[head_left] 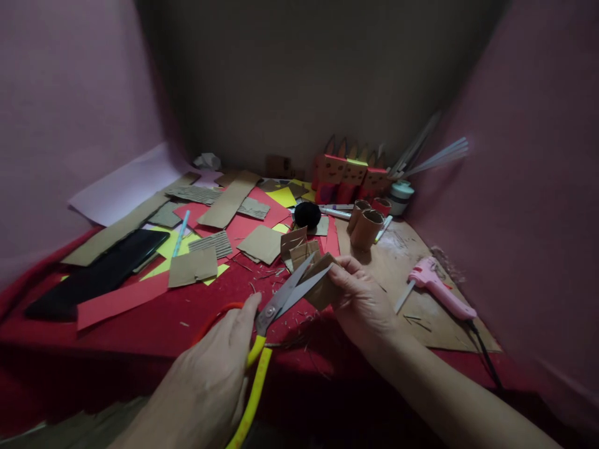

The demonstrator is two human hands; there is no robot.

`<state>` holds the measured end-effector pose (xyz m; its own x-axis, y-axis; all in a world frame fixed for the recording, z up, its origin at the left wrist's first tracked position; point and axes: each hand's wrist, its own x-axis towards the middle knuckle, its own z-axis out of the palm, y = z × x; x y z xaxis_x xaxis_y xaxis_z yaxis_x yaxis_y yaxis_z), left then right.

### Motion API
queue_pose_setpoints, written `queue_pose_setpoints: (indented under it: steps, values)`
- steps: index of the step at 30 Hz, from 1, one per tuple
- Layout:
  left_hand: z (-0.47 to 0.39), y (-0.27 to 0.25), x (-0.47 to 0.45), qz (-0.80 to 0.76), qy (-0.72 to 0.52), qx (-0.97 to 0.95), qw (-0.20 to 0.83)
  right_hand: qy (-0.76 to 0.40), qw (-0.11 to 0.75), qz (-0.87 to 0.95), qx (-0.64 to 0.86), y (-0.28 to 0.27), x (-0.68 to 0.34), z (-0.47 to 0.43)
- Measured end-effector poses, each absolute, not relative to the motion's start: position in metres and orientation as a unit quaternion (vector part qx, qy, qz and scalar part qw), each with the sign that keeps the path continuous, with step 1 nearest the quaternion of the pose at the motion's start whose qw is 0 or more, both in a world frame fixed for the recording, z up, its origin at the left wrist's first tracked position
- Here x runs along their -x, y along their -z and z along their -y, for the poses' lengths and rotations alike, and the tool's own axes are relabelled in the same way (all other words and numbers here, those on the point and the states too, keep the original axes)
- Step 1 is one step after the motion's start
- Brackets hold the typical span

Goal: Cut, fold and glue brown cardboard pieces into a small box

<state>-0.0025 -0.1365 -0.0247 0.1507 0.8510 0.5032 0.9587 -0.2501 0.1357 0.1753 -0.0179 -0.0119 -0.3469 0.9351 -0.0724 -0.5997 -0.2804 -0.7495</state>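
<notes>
My left hand [222,362] is closed round the handles of a pair of scissors [270,312], one handle yellow and the other red-orange. Their blades are spread and point up and to the right. Between my right thumb and fingers is a small brown piece of cardboard [322,290]; my right hand [362,299] grips its right edge. The blades lie across or beside that cardboard; I cannot tell whether they bite into it. Just behind it, more small cut cardboard pieces [294,244] lie on the red cloth. Part of my left fingers is hidden under the hand.
A pink glue gun [440,287] rests on a cardboard sheet [397,249] at right, its cord hanging over the edge. Behind stand cardboard tubes [367,231], a jar [401,198] and red figures [344,174]. At left lie a black flat object [98,271], cardboard strips and coloured paper.
</notes>
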Motion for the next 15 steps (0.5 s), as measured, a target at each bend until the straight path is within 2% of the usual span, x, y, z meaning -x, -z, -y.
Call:
queue_pose_setpoints:
  steps: [3,7,15]
  values:
    - [0.1335,0.0247,0.0012,0.575,0.219,0.772,0.157,-0.756,0.511,0.317,0.258,0.0126,-0.1757,0.0178]
    - [0.1312,0.0229,-0.0011,0.572,0.210,0.775,0.167,-0.760,0.512,0.310,0.252,0.0124,-0.1758,0.0183]
    - [0.1296,0.0222,0.0018,0.617,0.149,0.771,0.048,-0.753,0.514,0.299,0.281,0.0121,-0.1754,0.0191]
